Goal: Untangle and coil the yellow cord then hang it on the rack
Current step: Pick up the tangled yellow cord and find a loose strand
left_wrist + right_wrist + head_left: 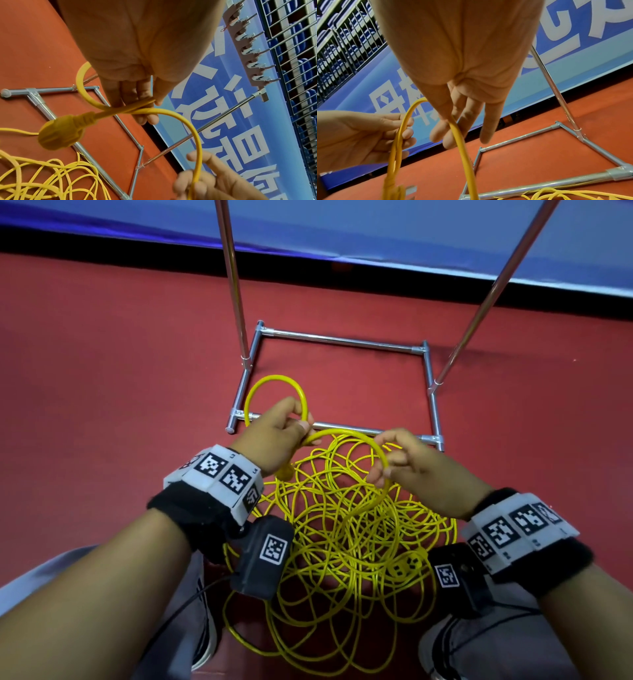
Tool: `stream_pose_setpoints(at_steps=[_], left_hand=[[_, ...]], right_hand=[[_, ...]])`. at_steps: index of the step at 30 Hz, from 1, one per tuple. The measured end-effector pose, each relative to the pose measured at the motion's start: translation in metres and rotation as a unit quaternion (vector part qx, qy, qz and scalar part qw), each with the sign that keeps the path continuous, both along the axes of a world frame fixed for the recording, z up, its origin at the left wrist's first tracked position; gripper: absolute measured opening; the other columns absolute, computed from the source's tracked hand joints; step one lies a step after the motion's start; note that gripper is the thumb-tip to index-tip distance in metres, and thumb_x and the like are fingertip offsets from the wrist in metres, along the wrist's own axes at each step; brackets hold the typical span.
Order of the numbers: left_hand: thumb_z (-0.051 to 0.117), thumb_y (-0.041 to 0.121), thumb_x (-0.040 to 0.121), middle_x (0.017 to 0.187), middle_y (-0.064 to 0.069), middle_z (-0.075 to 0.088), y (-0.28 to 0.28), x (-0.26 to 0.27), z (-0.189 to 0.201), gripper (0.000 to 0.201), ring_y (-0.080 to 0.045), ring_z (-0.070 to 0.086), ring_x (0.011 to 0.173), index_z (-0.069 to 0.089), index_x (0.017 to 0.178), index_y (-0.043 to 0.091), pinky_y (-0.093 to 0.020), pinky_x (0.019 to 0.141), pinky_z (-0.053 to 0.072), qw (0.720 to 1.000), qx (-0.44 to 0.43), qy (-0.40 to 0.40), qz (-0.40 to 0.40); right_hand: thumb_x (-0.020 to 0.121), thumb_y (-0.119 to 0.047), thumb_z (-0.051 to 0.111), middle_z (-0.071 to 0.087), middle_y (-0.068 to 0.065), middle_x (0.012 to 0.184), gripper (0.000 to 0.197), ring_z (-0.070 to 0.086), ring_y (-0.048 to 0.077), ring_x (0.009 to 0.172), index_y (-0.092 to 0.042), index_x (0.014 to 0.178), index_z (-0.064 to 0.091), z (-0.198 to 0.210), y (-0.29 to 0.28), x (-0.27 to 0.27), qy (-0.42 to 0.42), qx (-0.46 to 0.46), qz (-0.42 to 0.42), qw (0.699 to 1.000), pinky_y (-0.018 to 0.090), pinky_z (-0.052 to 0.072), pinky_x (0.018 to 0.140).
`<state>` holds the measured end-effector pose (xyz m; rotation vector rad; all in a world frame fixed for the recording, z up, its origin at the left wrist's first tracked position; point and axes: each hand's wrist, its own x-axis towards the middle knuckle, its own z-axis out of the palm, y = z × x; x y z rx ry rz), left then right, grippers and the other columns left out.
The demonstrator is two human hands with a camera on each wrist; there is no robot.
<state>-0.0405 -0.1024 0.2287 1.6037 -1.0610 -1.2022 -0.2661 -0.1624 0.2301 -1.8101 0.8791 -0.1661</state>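
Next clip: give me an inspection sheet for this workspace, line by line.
Surface: red floor.
Job's things: yellow cord mostly a tangled pile; first loop formed; plug dangling; rack base frame behind the pile.
Clutter: nothing seen.
Hands: left hand grips the loop; right hand pinches the next stretch of cord.
Cables: thin black leads from wrist cameras.
Surroundings: blue banner, hook strip.

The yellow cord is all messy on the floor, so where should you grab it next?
Take the yellow cord on the free arc just below the right hand, coming from above with curled fingers. That stretch hangs clear of the heap, while the left hand already holds a finished loop near the plug. Grabbing into the pile would probably tighten tangles.
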Motion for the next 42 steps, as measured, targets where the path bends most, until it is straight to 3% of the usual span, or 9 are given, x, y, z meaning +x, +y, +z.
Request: stream_pose_setpoints(at_steps=[4,8,11,13,17,22,34,38,42], left_hand=[[0.048,0.007,0.096,0.072,-0.005,0.069,0.002,-0.002,0.001,0.020,-0.022,0.068,0.078,0.048,0.080,0.018,-0.032,0.066,0.040,1.000,0.028,0.002,0.011],[0.056,0.036,0.077,0.097,-0.028,0.067,-0.001,-0.004,-0.001,0.017,-0.045,0.062,0.092,0.057,0.079,0.020,-0.041,0.079,0.043,0.998,0.052,-0.018,0.010],[0.048,0.023,0.096,0.094,-0.026,0.065,-0.001,-0.006,-0.004,0.023,-0.036,0.057,0.083,0.056,0.075,0.021,-0.049,0.084,0.045,0.997,0.072,-0.011,0.025],[0.042,0.017,0.100,0.095,-0.027,0.064,-0.002,-0.009,-0.004,0.028,-0.043,0.061,0.097,0.053,0.074,0.017,-0.052,0.092,0.045,0.995,0.094,0.006,0.034],[0.038,0.014,0.102,0.076,-0.008,0.055,-0.005,-0.016,-0.002,0.032,-0.037,0.061,0.098,0.047,0.071,0.013,-0.036,0.084,0.044,0.992,0.109,0.041,0.048],[0.045,0.023,0.098,0.081,-0.011,0.057,-0.007,-0.010,-0.001,0.029,-0.029,0.055,0.086,0.050,0.070,0.015,-0.043,0.088,0.045,0.995,0.087,0.014,0.046],[0.037,-0.011,0.091,0.057,0.001,0.059,-0.005,-0.008,0.003,0.027,-0.008,0.055,0.047,0.048,0.080,0.011,-0.022,0.053,0.044,0.997,0.069,0.021,0.037],[0.043,0.005,0.097,0.050,0.006,0.061,-0.006,-0.007,0.007,0.018,-0.006,0.046,0.044,0.053,0.083,0.011,-0.018,0.049,0.037,0.999,0.029,0.023,0.033],[0.034,0.017,0.103,0.047,0.005,0.060,-0.005,-0.013,0.008,0.023,-0.004,0.044,0.039,0.053,0.092,0.011,-0.017,0.045,0.036,1.000,0.028,0.007,0.008]], right_hand=[[0.093,0.007,0.043,0.070,-0.005,0.088,0.031,0.056,0.011,0.068,-0.025,0.096,0.045,0.008,-0.007,0.003,-0.067,-0.032,-0.064,0.995,0.031,0.048,0.070],[0.094,-0.003,0.049,0.063,-0.017,0.072,0.032,0.049,0.003,0.061,-0.033,0.093,0.059,0.014,-0.013,0.002,-0.058,-0.113,-0.131,0.983,0.027,0.046,0.064],[0.089,-0.005,0.057,0.054,-0.016,0.078,0.029,0.049,-0.004,0.072,-0.033,0.092,0.066,0.017,-0.016,0.001,-0.013,-0.238,-0.127,0.963,0.011,0.037,0.070],[0.087,-0.004,0.059,0.053,-0.014,0.084,0.026,0.049,-0.008,0.080,-0.026,0.094,0.070,0.017,-0.016,0.002,0.001,-0.273,-0.128,0.954,0.003,0.032,0.073],[0.085,0.001,0.058,0.049,-0.011,0.082,0.027,0.047,-0.008,0.078,-0.019,0.094,0.073,0.016,-0.017,0.004,-0.005,-0.304,-0.164,0.939,0.002,0.031,0.071],[0.081,0.008,0.051,0.050,-0.001,0.086,0.035,0.045,0.002,0.071,-0.013,0.099,0.073,0.015,-0.021,0.001,-0.002,-0.332,-0.219,0.918,0.000,0.031,0.071],[0.071,0.012,0.053,0.059,-0.001,0.077,0.033,0.051,0.009,0.071,-0.010,0.095,0.059,0.020,-0.017,0.000,0.010,-0.316,-0.149,0.937,0.008,0.036,0.064],[0.069,0.002,0.047,0.062,-0.001,0.077,0.034,0.051,0.014,0.064,-0.015,0.097,0.057,0.019,-0.010,0.005,-0.012,-0.295,-0.071,0.953,0.012,0.037,0.057],[0.068,-0.003,0.044,0.063,-0.005,0.079,0.035,0.050,-0.001,0.067,-0.017,0.098,0.058,0.019,-0.003,0.013,-0.011,-0.299,-0.007,0.954,0.008,0.035,0.062]])
